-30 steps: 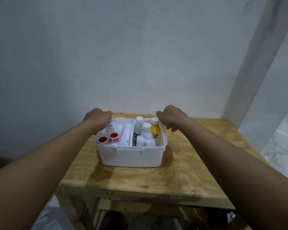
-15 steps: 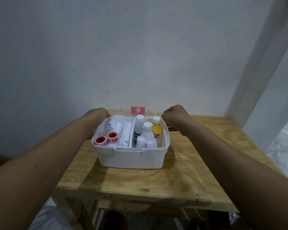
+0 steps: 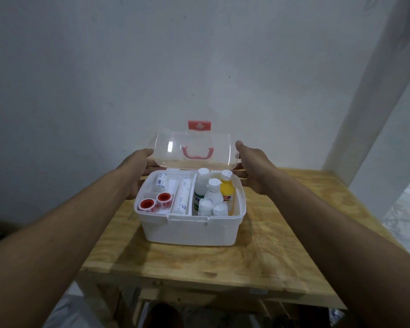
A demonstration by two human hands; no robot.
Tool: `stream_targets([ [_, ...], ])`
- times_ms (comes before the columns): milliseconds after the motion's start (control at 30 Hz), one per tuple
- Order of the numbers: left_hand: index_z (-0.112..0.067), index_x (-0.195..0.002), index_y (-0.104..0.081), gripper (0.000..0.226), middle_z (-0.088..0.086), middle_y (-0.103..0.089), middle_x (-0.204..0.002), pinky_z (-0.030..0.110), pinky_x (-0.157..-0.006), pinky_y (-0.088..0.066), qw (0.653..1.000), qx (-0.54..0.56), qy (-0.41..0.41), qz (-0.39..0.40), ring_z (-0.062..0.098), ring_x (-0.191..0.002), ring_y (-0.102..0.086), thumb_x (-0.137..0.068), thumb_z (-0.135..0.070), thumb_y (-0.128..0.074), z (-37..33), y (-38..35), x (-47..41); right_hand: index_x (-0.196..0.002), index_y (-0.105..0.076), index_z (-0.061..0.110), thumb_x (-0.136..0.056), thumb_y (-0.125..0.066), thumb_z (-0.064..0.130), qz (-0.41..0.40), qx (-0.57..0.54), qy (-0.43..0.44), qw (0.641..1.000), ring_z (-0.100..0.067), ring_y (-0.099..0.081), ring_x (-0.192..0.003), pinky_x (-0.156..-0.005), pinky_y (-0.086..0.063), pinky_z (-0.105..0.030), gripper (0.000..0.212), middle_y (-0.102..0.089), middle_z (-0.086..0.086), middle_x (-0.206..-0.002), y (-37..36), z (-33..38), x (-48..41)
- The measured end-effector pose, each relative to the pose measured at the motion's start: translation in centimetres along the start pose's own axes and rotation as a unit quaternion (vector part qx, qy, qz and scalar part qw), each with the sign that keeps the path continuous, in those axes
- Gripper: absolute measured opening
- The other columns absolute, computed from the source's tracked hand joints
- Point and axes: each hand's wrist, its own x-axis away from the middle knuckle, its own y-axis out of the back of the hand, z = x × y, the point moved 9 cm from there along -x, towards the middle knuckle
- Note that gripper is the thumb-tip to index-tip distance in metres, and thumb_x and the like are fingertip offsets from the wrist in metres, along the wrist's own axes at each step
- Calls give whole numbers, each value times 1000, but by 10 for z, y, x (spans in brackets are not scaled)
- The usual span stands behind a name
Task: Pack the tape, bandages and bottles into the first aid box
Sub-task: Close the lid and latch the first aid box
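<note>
A white first aid box stands on the wooden table. Its clear lid, with a pink handle and a red cross latch, stands upright at the back. My left hand grips the lid's left edge and my right hand grips its right edge. Inside the box, two red-cored tape rolls lie at the front left, with rolled white bandages beside and behind them. White bottles and a yellow bottle fill the right compartment.
The table stands against a plain white wall, with a white pillar at the back right. Floor shows below the table's front edge and to the right.
The lid has swung up from behind the box to upright, held between both hands. My hands have risen with it from the box's back corners.
</note>
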Motion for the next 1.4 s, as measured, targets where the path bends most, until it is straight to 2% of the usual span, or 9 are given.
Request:
stream_targets([
  [333, -20, -125, -59, 70, 13, -63, -122, 42, -86, -48, 999, -41, -29, 19, 34, -110, -59, -92, -72, -28, -17, 7, 14, -108, -65, 14, -103, -29, 59, 3, -56, 27, 998, -28, -65, -92, -87, -57, -45, 58, -64, -12, -101, 14, 16, 22],
  [467, -18, -121, -64, 76, 14, -67, -120, 38, -75, -50, 997, -53, -24, 45, 30, -98, -63, -83, -79, -42, -14, 16, 22, -104, -66, 13, -104, -34, 55, 17, -34, 43, 998, -28, -67, -99, -88, -55, -43, 53, -66, -9, -104, 17, 17, 35],
  [600, -20, -114, -67, 60, 8, -67, -116, 38, -76, -52, 988, -142, -31, 55, 30, -102, -62, -82, -70, -58, -6, 21, 34, -114, -67, 11, -103, -44, 49, 41, 41, 73, 996, -24, -62, -106, -92, -53, -42, 45, -64, -9, -117, 11, 11, 46],
  [767, -27, -107, -76, 30, 0, -71, -116, 45, -96, -52, 974, -198, -111, 14, 27, -104, -66, -85, -47, -72, -9, 26, 42, -115, -72, 13, -93, -66, 33, 36, 142, 153, 977, -18, -62, -112, -102, -51, -44, 30, -68, 0, -121, 7, 16, 64],
  [900, -19, -124, -70, 37, 3, -68, -122, 35, -86, -55, 976, -163, -146, 16, 27, -105, -66, -91, -37, -69, -12, 16, 50, -138, -59, 16, -92, -66, 36, 34, 274, 213, 937, -18, -54, -126, -97, -45, -32, 51, -58, -1, -141, -5, 21, 83],
  [1000, -18, -135, -62, 46, 5, -62, -133, 39, -89, -56, 972, -151, -177, 15, 28, -109, -65, -93, -37, -66, -16, 10, 50, -146, -51, 18, -95, -63, 42, 24, 309, 224, 924, -20, -48, -135, -98, -40, -33, 58, -49, 0, -151, -5, 21, 87],
  [1233, -20, -139, -57, 47, 4, -54, -146, 47, -107, -44, 919, -299, -255, -12, 29, -127, -54, -101, -46, -46, -31, -5, 59, -157, -30, 32, -95, -50, 61, 20, 317, 172, 932, -23, -37, -145, -112, -37, -44, 71, -30, 4, -164, 4, 1, 82],
  [1300, -24, -147, -48, 68, 2, -43, -154, 45, -113, -36, 883, -390, -263, -2, 29, -134, -48, -95, -66, -34, -29, -12, 69, -159, -23, 35, -96, -48, 62, 35, 278, 155, 947, -24, -35, -147, -114, -37, -49, 73, -26, 4, -165, 3, -7, 83],
  [1400, -38, -154, -31, 108, 0, -19, -165, 45, -116, -25, 835, -462, -299, 18, 28, -144, -36, -64, -97, -18, -23, -23, 92, -161, -11, 34, -100, -41, 58, 46, 265, 144, 952, -26, -34, -147, -114, -37, -52, 72, -20, 3, -167, -4, -14, 86],
])
